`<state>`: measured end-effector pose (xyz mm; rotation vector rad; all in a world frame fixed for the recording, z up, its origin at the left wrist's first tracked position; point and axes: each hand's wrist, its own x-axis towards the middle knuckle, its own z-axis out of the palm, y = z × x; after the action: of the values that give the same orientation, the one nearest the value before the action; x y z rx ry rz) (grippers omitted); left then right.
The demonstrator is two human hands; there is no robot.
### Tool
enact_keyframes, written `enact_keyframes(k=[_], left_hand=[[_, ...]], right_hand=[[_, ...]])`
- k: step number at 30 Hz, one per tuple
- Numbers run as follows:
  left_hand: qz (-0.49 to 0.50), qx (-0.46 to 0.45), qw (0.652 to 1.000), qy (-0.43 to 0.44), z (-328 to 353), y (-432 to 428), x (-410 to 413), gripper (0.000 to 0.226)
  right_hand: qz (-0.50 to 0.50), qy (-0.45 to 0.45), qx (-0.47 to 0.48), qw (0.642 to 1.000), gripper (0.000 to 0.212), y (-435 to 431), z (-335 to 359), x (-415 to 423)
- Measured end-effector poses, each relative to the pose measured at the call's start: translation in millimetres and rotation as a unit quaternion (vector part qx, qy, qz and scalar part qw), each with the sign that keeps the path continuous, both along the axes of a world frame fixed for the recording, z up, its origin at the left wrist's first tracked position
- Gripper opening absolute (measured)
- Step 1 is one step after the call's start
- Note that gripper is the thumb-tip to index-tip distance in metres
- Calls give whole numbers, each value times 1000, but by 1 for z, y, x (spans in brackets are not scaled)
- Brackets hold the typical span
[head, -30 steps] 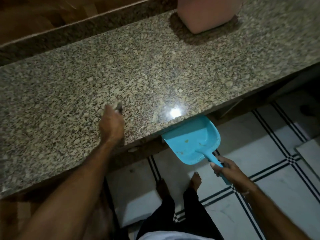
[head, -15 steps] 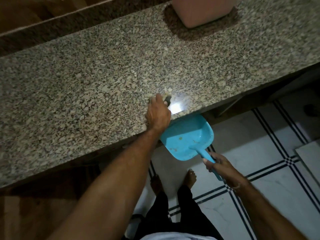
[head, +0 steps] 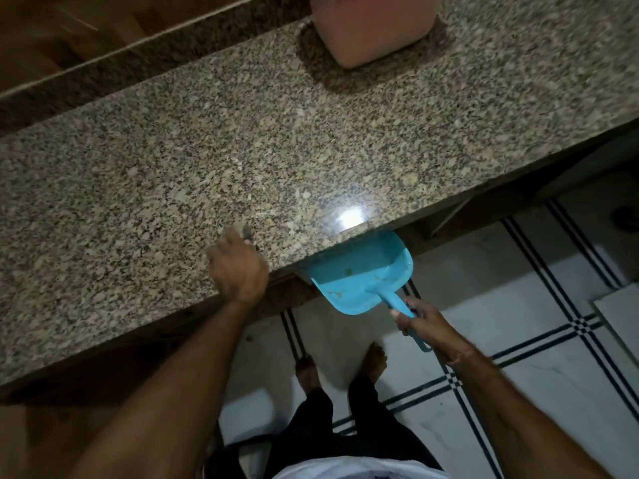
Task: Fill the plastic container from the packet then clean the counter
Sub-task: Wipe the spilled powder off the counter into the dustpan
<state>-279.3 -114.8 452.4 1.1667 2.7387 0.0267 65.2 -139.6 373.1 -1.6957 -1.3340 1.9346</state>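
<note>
My left hand (head: 238, 271) rests on the speckled granite counter (head: 242, 150) near its front edge, closed around a small dark object (head: 247, 233), mostly hidden by the fingers. My right hand (head: 420, 318) grips the handle of a blue dustpan (head: 359, 274), held just under the counter's edge with its mouth tucked below the lip. A few crumbs lie in the pan. The pink plastic container (head: 373, 25) stands at the back of the counter, only its lower part in view.
A bright light glare (head: 351, 217) shines on the counter near the edge above the dustpan. Below is a white tiled floor (head: 539, 392) with dark lines, and my bare feet (head: 375, 357). A raised ledge (head: 138, 53) runs behind the counter.
My left hand swept right along the counter toward the dustpan, then drew back left to about the middle. The dustpan has stayed under the edge.
</note>
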Motion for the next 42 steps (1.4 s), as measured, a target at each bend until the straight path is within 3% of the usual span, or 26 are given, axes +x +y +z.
enact_keyframes(k=[8,14,19,22,24,26,29,31,33,36,38,40,42], left_hand=[[-121,114,978,-123,-5,77,103,27],[71,176,980,-55,6,44,-8,27],[191,42,981,-5,-7,33,-85,51],[79,-10,997,22,-17,58,-47,71],[-48,-8,998,40,-20,69,-4,69],[-211,29,977,17,-25,67,24,54],[-347,100,927,-100,-21,61,16,37],[-289,148,939,-110,-5,66,-19,26],[-148,176,970,-84,3,76,-68,23],[28,166,985,-33,-3,94,-158,36],[93,124,988,-22,-14,105,-188,45],[64,67,996,3,-23,112,-175,57],[-70,43,996,22,-23,112,-129,63]], right_hand=[[-7,-11,-8,1000,18,15,-3,14],[-30,-10,-5,999,18,22,3,26],[-35,-18,-4,999,15,21,4,13],[-41,-29,-17,999,17,16,1,2],[-52,-38,-23,998,24,10,3,-6],[-63,-51,-23,996,35,2,2,-14],[-76,-56,-21,995,22,-10,5,-26],[-93,-53,-17,994,16,-19,8,-35],[-111,-53,-15,992,15,-27,13,-44],[-134,-56,-14,989,15,-36,16,-58],[-142,-63,-12,988,14,-40,19,-67],[-144,-71,-19,987,13,-42,21,-76],[-144,-76,-28,986,12,-42,23,-84]])
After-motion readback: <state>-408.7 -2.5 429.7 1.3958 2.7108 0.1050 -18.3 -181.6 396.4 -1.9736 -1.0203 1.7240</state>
